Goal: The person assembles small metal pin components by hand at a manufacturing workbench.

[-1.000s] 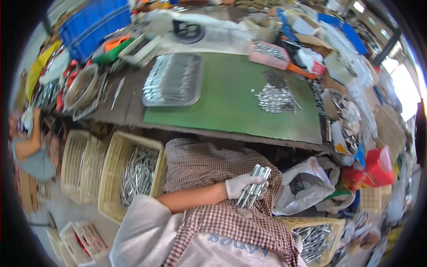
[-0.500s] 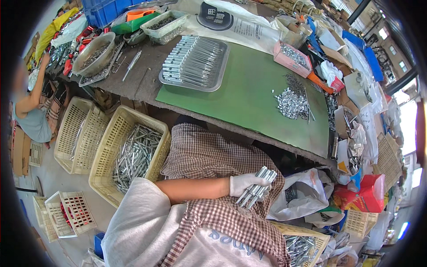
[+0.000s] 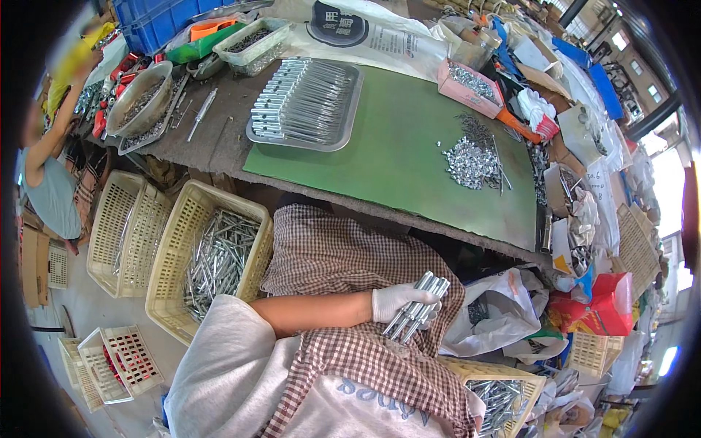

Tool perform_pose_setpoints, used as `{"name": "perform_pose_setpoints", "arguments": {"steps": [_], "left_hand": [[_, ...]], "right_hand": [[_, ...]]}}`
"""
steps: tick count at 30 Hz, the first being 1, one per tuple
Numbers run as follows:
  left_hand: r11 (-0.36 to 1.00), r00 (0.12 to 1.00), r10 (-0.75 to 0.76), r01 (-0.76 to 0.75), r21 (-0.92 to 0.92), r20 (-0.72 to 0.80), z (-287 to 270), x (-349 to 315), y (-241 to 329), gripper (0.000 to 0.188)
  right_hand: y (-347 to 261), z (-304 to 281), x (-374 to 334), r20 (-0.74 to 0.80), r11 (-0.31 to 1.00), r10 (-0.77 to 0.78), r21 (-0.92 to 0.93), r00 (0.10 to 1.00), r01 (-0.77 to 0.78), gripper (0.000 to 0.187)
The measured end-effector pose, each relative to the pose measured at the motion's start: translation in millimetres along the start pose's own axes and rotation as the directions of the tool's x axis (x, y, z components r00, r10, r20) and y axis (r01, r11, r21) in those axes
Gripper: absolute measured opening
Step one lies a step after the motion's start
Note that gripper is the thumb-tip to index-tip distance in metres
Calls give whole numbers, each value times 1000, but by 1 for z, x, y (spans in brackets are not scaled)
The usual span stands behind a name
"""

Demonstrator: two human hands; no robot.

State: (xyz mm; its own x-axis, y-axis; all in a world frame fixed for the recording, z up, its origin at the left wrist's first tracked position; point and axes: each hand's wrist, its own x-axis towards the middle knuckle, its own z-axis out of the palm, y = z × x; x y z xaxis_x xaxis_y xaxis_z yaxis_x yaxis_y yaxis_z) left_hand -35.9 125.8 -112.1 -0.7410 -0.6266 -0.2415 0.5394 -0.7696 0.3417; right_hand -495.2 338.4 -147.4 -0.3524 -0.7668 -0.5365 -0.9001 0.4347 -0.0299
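Observation:
My left hand (image 3: 394, 301), in a white glove, is closed round a bundle of shiny metal tubes (image 3: 432, 286). It rests in front of my body, above a brown checked apron (image 3: 328, 248). The tubes lie slantwise and side by side in the grip. My right hand is out of the picture; only a sliver of skin shows beside the lower crate (image 3: 537, 394) of metal tubes. On the bench, a metal tray (image 3: 292, 144) bears a neat row of metal tubes with thin rods (image 3: 307, 98). A heap of small silvery parts (image 3: 471, 164) lies on the green mat (image 3: 409, 146).
A cream crate (image 3: 162, 292) full of metal tubes stands left of my lap. White sacks (image 3: 504, 306) and a red bag (image 3: 599, 306) are at the right. Bowls, a pink box (image 3: 467, 87) and small parts crowd the bench. At far left, a co-worker (image 3: 55, 190) reaches up.
The view has shifted slightly, so the bench things sit a little further left. The co-worker's arm is further up, by the yellow bag. My left hand keeps its grip on the tubes.

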Motion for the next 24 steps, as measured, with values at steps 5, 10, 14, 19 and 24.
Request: {"name": "perform_pose_setpoints", "arguments": {"steps": [5, 10, 14, 19, 24], "left_hand": [[1000, 1000, 3, -2, -17, 25, -7, -3, -4, 32], [994, 999, -45, 48, -99, 24, -2, 8, -1, 30], [991, 1000, -1, 0, -137, -5, -1, 1, -2, 26], [993, 999, -28, 24, -113, -38, -3, 1, -2, 24], [987, 969, 122, -94, -133, 217, -19, -10, -12, 60]], "right_hand": [[34, -54, -1, 118, 999, -38, -1, 992, 38, 38], [179, -116, 19, -274, 626, -40, -756, 961, -189, 21], [-131, -237, -81, -668, 957, -119, 121, 735, 265, 28], [-278, -257, -49, -180, 496, -828, 206, 531, 843, 36], [-419, -220, -10, 210, 581, -809, 153, 548, 799, 46]]}}
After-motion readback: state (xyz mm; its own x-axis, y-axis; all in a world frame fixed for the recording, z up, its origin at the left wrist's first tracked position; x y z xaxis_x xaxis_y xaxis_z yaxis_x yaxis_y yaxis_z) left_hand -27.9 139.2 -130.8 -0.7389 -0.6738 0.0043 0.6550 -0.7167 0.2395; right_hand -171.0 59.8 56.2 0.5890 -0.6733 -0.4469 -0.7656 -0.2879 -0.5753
